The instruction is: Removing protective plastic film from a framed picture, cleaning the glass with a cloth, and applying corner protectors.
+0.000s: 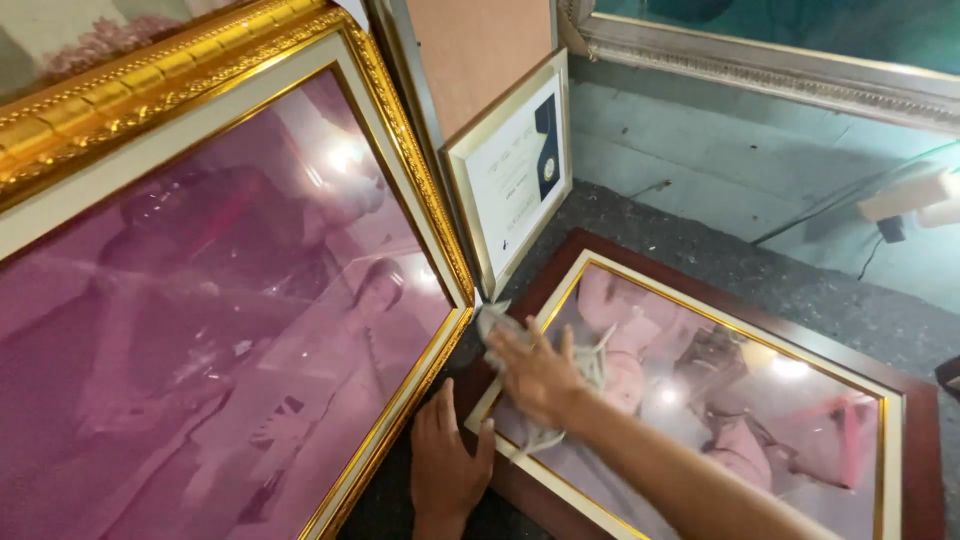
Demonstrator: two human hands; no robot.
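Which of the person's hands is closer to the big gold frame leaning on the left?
The left hand. It lies flat by the gold frame's lower edge. The right hand is farther off, pressing a grey cloth on the brown-framed picture.

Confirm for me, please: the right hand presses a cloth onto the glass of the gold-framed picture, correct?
Not quite. In the head view the right hand presses the cloth onto the glass of the brown-framed picture lying flat; the gold-framed picture stands beside it.
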